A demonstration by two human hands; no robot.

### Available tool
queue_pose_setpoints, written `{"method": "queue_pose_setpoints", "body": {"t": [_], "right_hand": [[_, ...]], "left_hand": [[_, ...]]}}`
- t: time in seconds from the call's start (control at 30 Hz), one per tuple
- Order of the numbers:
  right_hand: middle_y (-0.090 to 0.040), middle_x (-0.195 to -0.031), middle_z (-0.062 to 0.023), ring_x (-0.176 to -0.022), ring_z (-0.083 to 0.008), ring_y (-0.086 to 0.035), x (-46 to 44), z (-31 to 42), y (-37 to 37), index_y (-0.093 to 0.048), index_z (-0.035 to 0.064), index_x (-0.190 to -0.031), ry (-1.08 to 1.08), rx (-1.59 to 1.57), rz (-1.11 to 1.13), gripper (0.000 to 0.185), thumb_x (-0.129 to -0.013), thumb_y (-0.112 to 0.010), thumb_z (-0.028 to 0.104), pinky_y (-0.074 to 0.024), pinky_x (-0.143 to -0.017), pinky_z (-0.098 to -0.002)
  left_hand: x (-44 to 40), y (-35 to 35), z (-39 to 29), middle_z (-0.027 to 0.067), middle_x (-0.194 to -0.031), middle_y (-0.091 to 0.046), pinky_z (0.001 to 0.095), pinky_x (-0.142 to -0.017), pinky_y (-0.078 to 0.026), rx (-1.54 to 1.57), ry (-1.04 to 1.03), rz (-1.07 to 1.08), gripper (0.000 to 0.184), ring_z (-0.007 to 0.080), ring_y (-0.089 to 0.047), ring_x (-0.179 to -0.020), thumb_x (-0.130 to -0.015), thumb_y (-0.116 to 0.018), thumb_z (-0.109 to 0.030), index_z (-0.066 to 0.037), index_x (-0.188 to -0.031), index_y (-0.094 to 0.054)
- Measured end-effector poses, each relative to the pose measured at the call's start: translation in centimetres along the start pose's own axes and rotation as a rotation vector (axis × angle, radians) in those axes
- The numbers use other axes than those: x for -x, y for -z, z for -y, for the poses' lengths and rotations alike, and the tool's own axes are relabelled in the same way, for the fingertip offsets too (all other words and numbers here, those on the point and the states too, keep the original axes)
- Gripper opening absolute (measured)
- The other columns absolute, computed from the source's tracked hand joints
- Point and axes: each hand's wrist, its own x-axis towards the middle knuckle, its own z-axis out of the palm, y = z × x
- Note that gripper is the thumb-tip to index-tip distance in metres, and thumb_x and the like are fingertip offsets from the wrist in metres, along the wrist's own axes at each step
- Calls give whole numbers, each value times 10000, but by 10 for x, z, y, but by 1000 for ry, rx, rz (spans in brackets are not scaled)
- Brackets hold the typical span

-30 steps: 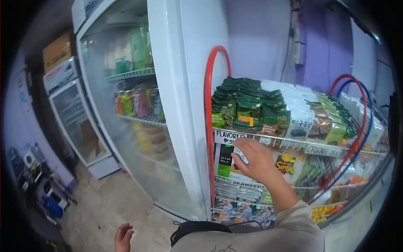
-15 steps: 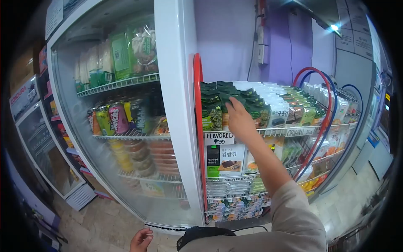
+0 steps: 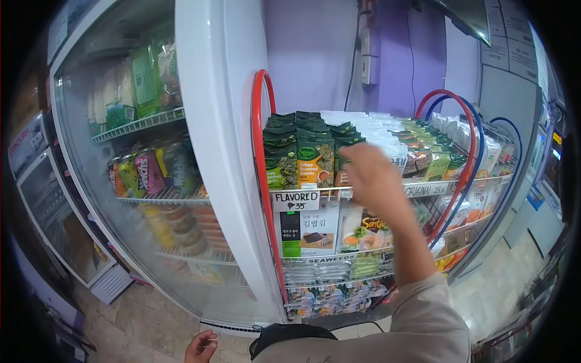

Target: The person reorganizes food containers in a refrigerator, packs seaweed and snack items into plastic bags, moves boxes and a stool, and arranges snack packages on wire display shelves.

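Observation:
My right hand (image 3: pixel 370 176) is raised in front of the top rack shelf, over the right-hand column of green seaweed snack packs (image 3: pixel 350 134); it is blurred, and its fingertips are hard to make out. Just left of it stands an orange and green seaweed pack (image 3: pixel 315 163), upright at the front of its row. A "FLAVORED 35" label (image 3: pixel 296 200) hangs on the shelf edge below. Low in the view, my left hand (image 3: pixel 201 346) hangs near my waist with its fingers curled and slightly apart, holding nothing visible.
A glass-door fridge (image 3: pixel 221 151) with drinks and food stands left of the rack. Red tubing (image 3: pixel 259 121) arches at the rack's left side. White packs (image 3: pixel 378 130) fill the shelf's middle. A smaller freezer (image 3: pixel 66 212) is at far left.
My right hand has moved right from the orange-labelled column to the packs beside it. That column's front pack now shows fully. The view has shifted, and my left hand stays low.

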Motion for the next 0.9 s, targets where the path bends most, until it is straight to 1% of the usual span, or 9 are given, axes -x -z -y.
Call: {"method": "queue_pose_setpoints", "body": {"t": [0.1, 0.17, 0.23, 0.27, 0.37, 0.5, 0.67, 0.87, 0.9], "right_hand": [[-648, -1091, -150, -984, -332, -628, -15, -43, 36, -633, 49, -1146, -56, -27, -27, 285, -872, -626, 131, -494, -877, -389], [-625, -1171, -149, -1100, -336, -584, -15, -62, 39, -623, 55, -1177, -152, -63, 45, 338, -865, -649, 184, -454, -957, -415], [-591, -1251, -135, -1241, -352, -482, -9, -73, 32, -606, 76, -1212, -9, 236, 204, 410, -844, -677, 244, -369, -1052, -473], [-539, -1324, -142, -1347, -366, -355, -8, -67, 33, -586, 72, -1238, 2, 237, 333, 488, -820, -699, 296, -272, -1115, -511], [-583, -1190, -135, -1296, -320, -391, 12, -87, 0, -577, 45, -1227, 125, 291, 400, 506, -792, -685, 279, -256, -1122, -501], [-584, -1038, -85, -1150, -275, -494, 44, -89, -12, -636, 38, -1115, 351, 212, 139, 372, -753, -649, 125, -333, -1064, -507], [-583, -1029, -105, -1127, -279, -523, 55, -102, -9, -640, -2, -1081, 304, 52, 81, 326, -767, -609, 80, -367, -1031, -526], [-556, -1170, -119, -1236, -325, -466, 78, -112, -20, -610, 12, -1161, 307, 15, 71, 445, -741, -684, 138, -340, -1051, -540], [-539, -1213, -124, -1260, -346, -446, 79, -113, -21, -596, 24, -1195, 285, -22, 76, 483, -744, -703, 164, -334, -1054, -545]], "left_hand": [[-8, -18, -9, 81, -1189, -609, 304, -997, -416, -14, 24, 34, 354, 171, -547, -1124, -951, -587, -113, -2, -1283, -534], [-19, -36, -14, 81, -1187, -609, 304, -1001, -412, 4, 38, 44, 356, 170, -544, -1128, -950, -589, -113, -8, -1286, -533], [-28, -62, -24, 73, -1194, -607, 311, -1005, -408, 110, -2, 70, 356, 174, -542, -1131, -953, -584, -109, -22, -1295, -533], [-34, -76, -35, 73, -1194, -607, 311, -1005, -408, 110, -8, 60, 356, 174, -542, -1131, -953, -584, -109, -22, -1295, -533], [-61, -120, -84, 69, -1147, -630, 311, -934, -460, 129, -136, 161, 395, 162, -587, -1064, -870, -615, 8, -23, -1258, -549], [-118, -183, -203, 99, -1092, -661, 353, -921, -459, -429, -696, 299, 379, 220, -613, -1044, -808, -699, -67, -31, -1178, -624], [-232, -259, -340, 122, -1143, -636, 397, -917, -459, -771, -1336, -229, 308, 296, -615, -1016, -845, -615, -77, -71, -1152, -627], [-325, -314, -412, 149, -1124, -650, 383, -894, -478, -703, -1047, 13, 322, 309, -622, -1010, -891, -576, -153, -51, -1196, -598], [-338, -319, -419, 151, -1117, -656, 374, -900, -476, -960, -946, 55, 341, 310, -622, -1018, -892, -588, -200, -52, -1199, -605]]}}
